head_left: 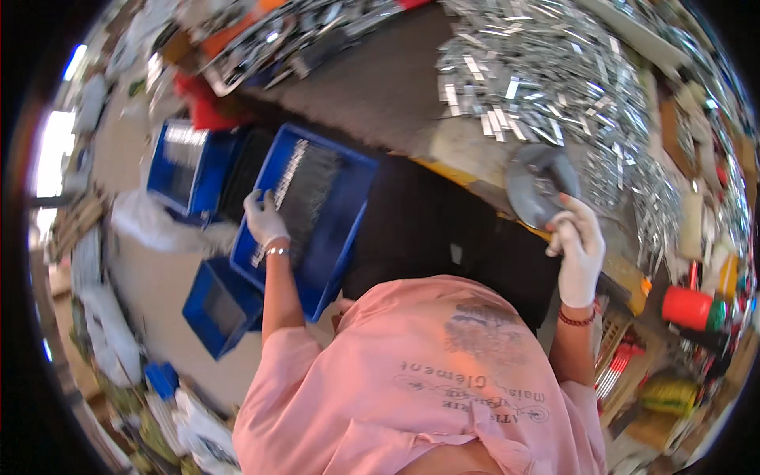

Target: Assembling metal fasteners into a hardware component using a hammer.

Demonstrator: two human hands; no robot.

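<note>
My left hand [265,219], in a white glove, is over the left side of a large blue bin [339,265]. Its fingers are bent and slightly apart, with nothing visible in them. Stacked rows of thin metal strips [310,188] lie in that bin, right beside the hand. My right hand [580,257], gloved in white too, is above the workbench's front edge. Its index finger points toward a round grey dish-like piece [522,186], and the other fingers are loosely curled with nothing visible between them. Whether the finger touches that piece I cannot tell.
A wide heap of shiny metal strips [546,79] covers the far right of the bench. More blue bins [176,198] [215,313] stand at the left. A red cylinder [685,307] is at the right. Long metal parts [309,39] lie at the far left of the bench.
</note>
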